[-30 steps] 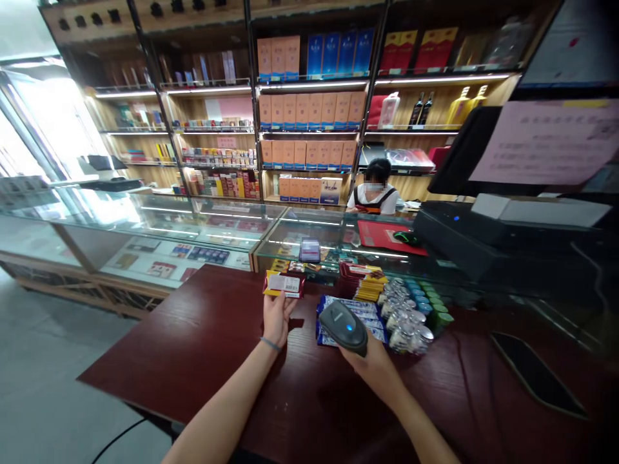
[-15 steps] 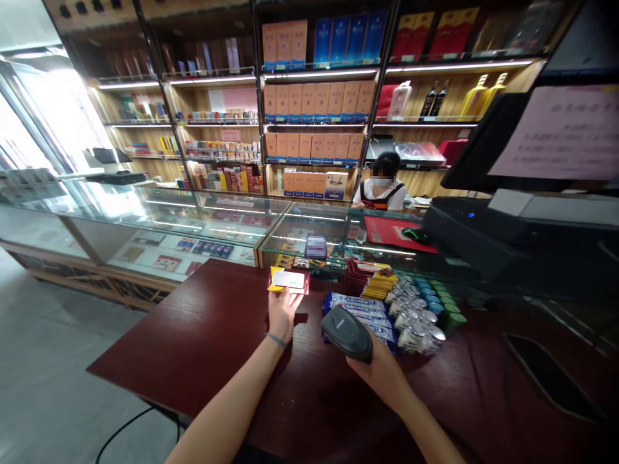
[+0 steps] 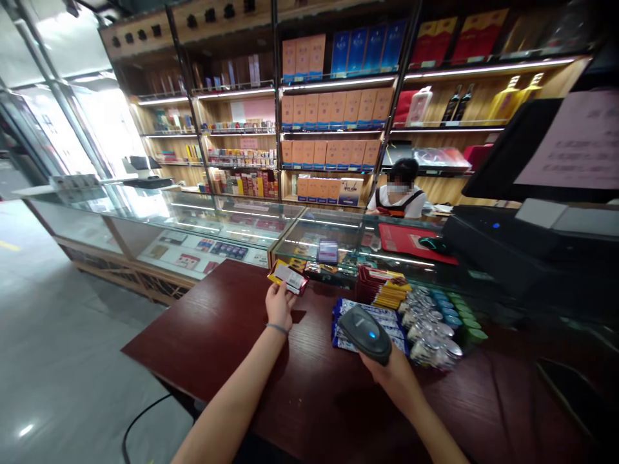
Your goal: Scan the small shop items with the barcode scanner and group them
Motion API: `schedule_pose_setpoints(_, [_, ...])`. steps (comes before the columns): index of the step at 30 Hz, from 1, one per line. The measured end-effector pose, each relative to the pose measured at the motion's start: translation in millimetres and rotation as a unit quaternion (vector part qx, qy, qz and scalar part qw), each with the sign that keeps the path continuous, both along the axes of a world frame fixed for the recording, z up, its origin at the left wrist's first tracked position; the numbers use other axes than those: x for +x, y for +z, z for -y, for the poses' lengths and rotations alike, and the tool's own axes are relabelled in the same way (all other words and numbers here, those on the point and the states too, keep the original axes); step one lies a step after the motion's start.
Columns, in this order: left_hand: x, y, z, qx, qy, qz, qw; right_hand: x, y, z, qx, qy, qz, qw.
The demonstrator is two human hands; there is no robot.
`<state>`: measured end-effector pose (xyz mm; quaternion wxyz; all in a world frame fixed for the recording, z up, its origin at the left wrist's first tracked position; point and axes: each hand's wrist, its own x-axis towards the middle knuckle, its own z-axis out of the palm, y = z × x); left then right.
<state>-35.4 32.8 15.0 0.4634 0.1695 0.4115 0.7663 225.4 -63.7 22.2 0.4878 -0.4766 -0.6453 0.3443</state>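
Observation:
My left hand (image 3: pixel 279 308) is closed on a red and yellow snack packet (image 3: pixel 288 277), held just above the dark red table (image 3: pixel 207 328). The packet is tilted, with a white label and what looks like a barcode facing me. In my right hand (image 3: pixel 391 370) is a black barcode scanner (image 3: pixel 365 334), with a blue light glowing on its top. Its head points toward the packet, some distance apart from it. Under and behind the scanner lie several blue and white snack packets (image 3: pixel 374 310). Most of my right fingers are hidden by the scanner.
Right of the blue packets stand red and yellow packets (image 3: pixel 389 296), silver-lidded jars (image 3: pixel 428 335) and green-topped containers (image 3: pixel 471 322). A glass display counter (image 3: pixel 232 225) runs behind the table. A person (image 3: pixel 401 193) sits beyond it. A monitor (image 3: pixel 512 154) and a dark phone-like slab (image 3: pixel 565 393) are at right.
The packet in my left hand has tilted, its right end dipping. A blue light now shows on the scanner. The whole view has swung a little left.

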Motion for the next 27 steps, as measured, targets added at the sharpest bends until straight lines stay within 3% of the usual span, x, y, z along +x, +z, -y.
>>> schedule_pose_setpoints(3, [-35.1, 12.9, -10.7, 0.016, 0.08, -0.098, 0.992, 1.3, 3.2, 0.9, -0.008, -0.025, -0.004, 1.0])
schedule_pose_setpoints(5, [-63.1, 17.8, -14.5, 0.03, 0.164, -0.257, 0.952, 2.7, 4.6, 1.0, -0.009, -0.027, -0.006, 1.0])
schedule_pose_setpoints(6, [-77.7, 18.4, -14.8, 0.03, 0.175, -0.344, 0.922, 3.4, 5.3, 0.9, -0.008, -0.027, -0.006, 1.0])
schedule_pose_setpoints(9, [-118.9, 14.3, -9.8, 0.018, 0.156, -0.557, 0.816, 4.4, 7.0, 0.5, -0.003, -0.03, -0.006, 1.0])
schedule_pose_setpoints(12, [-149.1, 6.8, -2.3, 0.004, 0.093, -0.731, 0.676, 4.7, 7.1, 0.1, 0.006, -0.036, -0.011, 0.999])
schedule_pose_setpoints(15, [-164.8, 0.3, -0.9, -0.002, 0.001, -0.837, 0.547, 5.3, 4.5, -0.4, 0.012, -0.038, -0.016, 0.999])
schedule_pose_setpoints(17, [-169.5, -3.5, -4.5, -0.009, -0.036, -0.87, 0.492, 6.2, 1.6, -0.9, 0.01, -0.038, -0.015, 0.999])
schedule_pose_setpoints(21, [-176.0, -10.6, -17.7, -0.01, -0.075, -0.886, 0.457, 8.3, -4.8, -2.1, 0.003, -0.051, -0.005, 0.999])
schedule_pose_setpoints(27, [-189.8, -22.4, -40.0, -0.02, -0.119, -0.874, 0.471, 9.5, -8.9, -3.1, 0.011, -0.038, 0.008, 0.999])
